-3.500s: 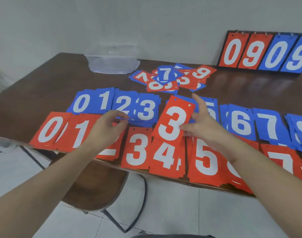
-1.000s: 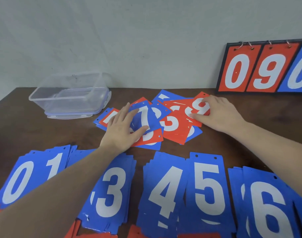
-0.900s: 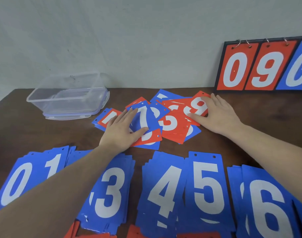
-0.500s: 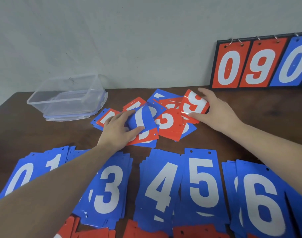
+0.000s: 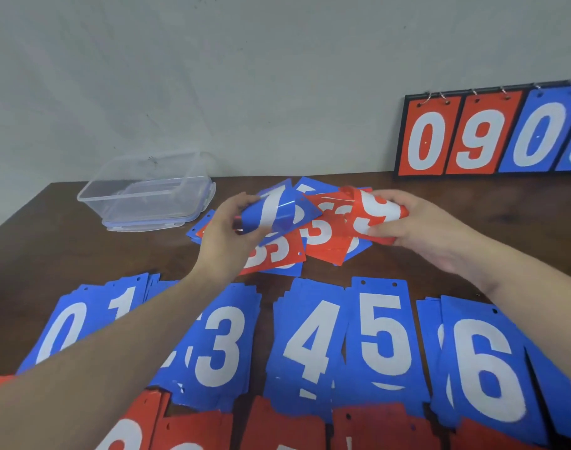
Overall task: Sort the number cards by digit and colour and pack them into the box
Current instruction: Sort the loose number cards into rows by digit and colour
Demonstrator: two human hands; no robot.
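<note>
Across the dark wooden table (image 5: pixel 82 254) the sorted rows take up the near half: blue piles reading 0, 1, 3, 4, 5 and 6 (image 5: pixel 310 339), with red piles (image 5: pixel 277 427) just in front of them at the bottom edge. Beyond these lies the unsorted heap of mixed cards (image 5: pixel 316 235), and to its left, well apart, stands the clear plastic box (image 5: pixel 147 193), with no cards visible in it. Against the wall leans a ringed scoreboard (image 5: pixel 492 138). Both hands work at the heap: the left hand (image 5: pixel 225 238) pinches a bent blue 7 card (image 5: pixel 271 209), lifted off the heap, and the right hand (image 5: pixel 420 228) grips a curled red 9 card (image 5: pixel 375 212). Sorting seems well along, packing not begun. Next, each card should go to its matching colour-and-digit pile; those piles lie outside the view.
</note>
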